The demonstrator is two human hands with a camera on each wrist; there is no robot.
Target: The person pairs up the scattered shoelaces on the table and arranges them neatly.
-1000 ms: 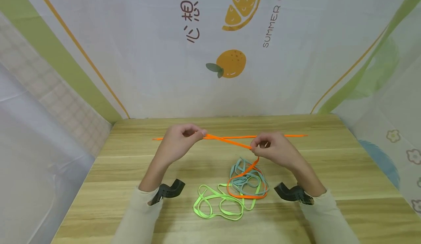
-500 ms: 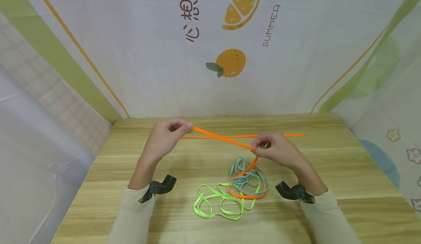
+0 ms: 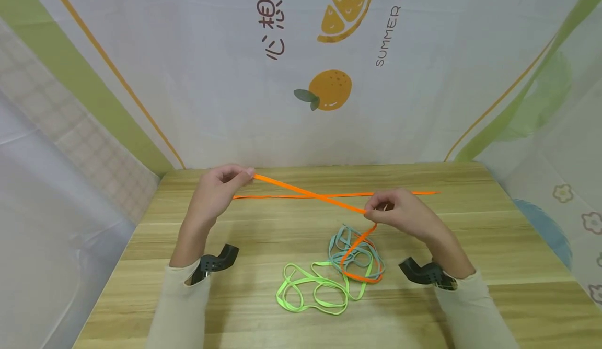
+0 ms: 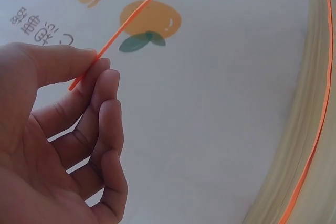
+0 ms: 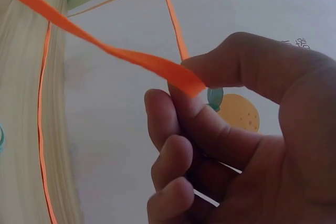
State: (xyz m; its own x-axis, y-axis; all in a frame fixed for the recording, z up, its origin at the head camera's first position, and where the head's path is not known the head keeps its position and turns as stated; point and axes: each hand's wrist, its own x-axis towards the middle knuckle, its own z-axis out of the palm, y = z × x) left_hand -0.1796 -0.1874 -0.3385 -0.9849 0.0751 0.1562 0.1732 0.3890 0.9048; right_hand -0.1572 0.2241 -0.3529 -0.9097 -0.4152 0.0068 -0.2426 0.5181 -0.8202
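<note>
In the head view my left hand (image 3: 209, 195) is raised over the table's back left, pinching one end of a flat orange shoelace (image 3: 287, 185) between thumb and fingertips. A short tip of it (image 4: 74, 83) pokes out past the thumb in the left wrist view. My right hand (image 3: 406, 217) pinches the same shoelace further along, and the stretch between the hands is taut, slanting down to the right. Beyond the right fingers the remaining lace (image 5: 126, 55) drops and curves over a blue-grey shoelace (image 3: 348, 257) bundled on the table. Beside that bundle lies a loosely looped bright green shoelace (image 3: 278, 297).
Another orange shoelace (image 3: 268, 197) lies straight across the back of the wooden table (image 3: 141, 265), passing behind the held one. A white cloth with printed oranges (image 3: 331, 90) hangs behind the table, and more cloth hangs at both sides.
My left hand has moved left and slightly back, lengthening the taut stretch of orange shoelace. My right hand shifted slightly right, and the orange loop on the bundle has become smaller.
</note>
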